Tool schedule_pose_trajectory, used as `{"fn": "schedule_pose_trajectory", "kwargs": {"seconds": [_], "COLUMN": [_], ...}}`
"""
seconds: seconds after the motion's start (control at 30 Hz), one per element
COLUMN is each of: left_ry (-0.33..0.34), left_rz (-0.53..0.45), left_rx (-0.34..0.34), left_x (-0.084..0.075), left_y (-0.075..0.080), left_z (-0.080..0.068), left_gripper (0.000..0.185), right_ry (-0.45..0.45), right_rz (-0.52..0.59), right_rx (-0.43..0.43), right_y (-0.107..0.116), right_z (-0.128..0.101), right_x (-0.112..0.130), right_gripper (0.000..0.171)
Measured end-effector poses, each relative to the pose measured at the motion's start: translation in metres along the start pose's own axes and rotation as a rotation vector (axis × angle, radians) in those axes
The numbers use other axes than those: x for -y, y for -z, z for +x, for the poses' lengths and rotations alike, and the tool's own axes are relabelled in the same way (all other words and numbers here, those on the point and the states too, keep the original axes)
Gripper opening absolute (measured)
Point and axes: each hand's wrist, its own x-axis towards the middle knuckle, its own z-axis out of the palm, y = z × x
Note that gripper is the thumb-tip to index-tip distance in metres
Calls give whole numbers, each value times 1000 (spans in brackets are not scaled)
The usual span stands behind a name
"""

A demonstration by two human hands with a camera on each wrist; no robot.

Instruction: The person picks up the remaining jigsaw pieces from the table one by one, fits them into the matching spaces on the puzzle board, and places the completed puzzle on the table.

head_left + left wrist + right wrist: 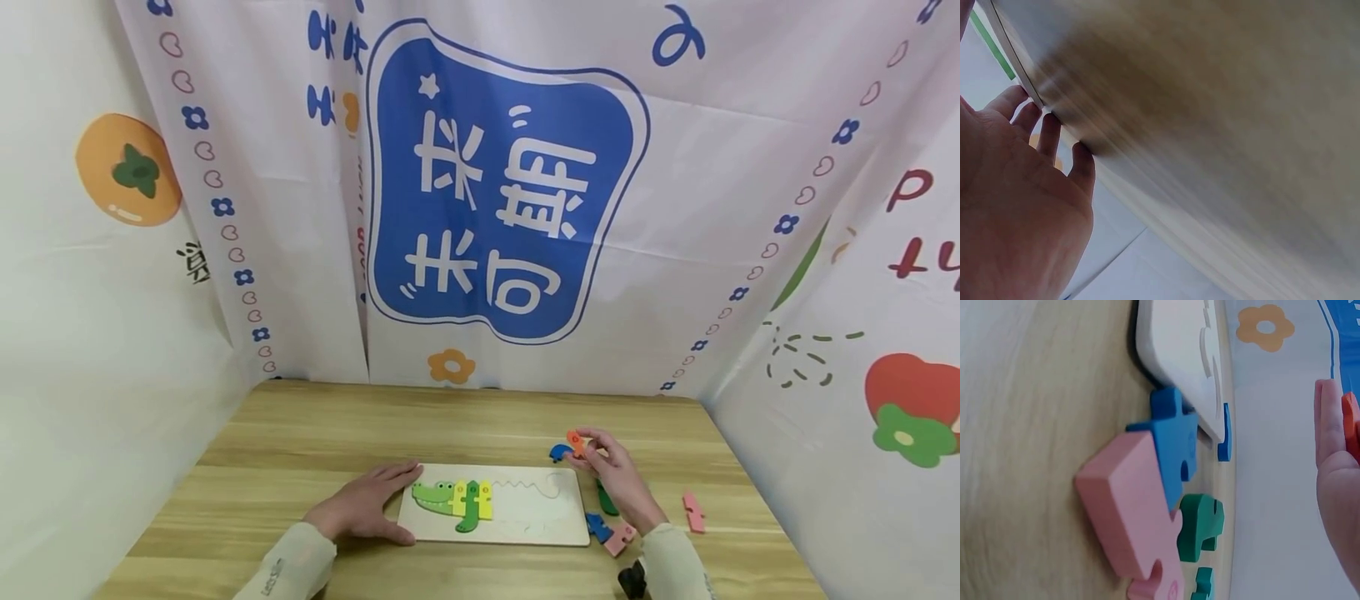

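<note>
Here, item by item, is what lies before you. Your left hand rests flat on the wooden table, fingers straight and spread, their tips touching the left edge of the puzzle board; the left wrist view shows those fingers against the board's rim, with the rest blurred. Your right hand is raised just past the board's far right corner, its fingers pinching an orange puzzle piece; the right wrist view shows only a sliver of that piece behind one finger.

On the board: a green crocodile head piece is seated at the left end, followed by yellow pieces and a green leg piece. The remaining recess to the right is unfilled, its outline visible.

Loose pieces on the table, all right of the board:
- a dark blue piece just beside the orange one, at the board's far right corner;
- a green piece partly hidden under your right wrist;
- a blue piece touching a pink piece near the board's near right corner, seen close up in the right wrist view, blue against pink;
- another pink piece, apart, further right.

A printed cloth backdrop with a blue panel encloses the table on three sides.
</note>
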Motion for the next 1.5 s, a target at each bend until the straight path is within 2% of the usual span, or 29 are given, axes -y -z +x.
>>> {"fn": "schedule_pose_trajectory", "kwargs": {"seconds": [0.1, 0.3, 0.43, 0.6, 0.7, 0.9, 1.07, 1.3, 1.5], "left_ry": [-2, -4, -1, 7, 3, -2, 4, 14, 7], "left_rz": [-3, -2, 2, 7, 5, 15, 8, -9, 15], "left_rx": [-1, 0, 2, -1, -5, -5, 2, 4, -4], "left_x": [0, -2, -2, 1, 1, 1, 0, 0, 1], "left_y": [1, 3, 2, 1, 2, 2, 0, -1, 1], "left_z": [-1, -2, -2, -1, -1, -1, -1, -2, -2], "left_gripper": [108, 109, 109, 109, 109, 110, 109, 108, 109], "right_ry": [-13, -26, -8, 62, 88, 86, 86, 120, 133], "right_rz": [-6, -154, -118, -45, -49, -34, -18, -149, -188], "right_rx": [-20, -162, -199, -163, -127, -42, -3, 3, 67], "right_y": [-2, -1, -1, -1, -2, -6, -9, -17, -25], "right_z": [0, 1, 2, 3, 2, -1, -1, -1, -4], "right_x": [0, -2, -2, 0, 1, 2, 1, 2, 4], "right_gripper": [36, 25, 24, 46, 57, 59, 58, 58, 57]}}
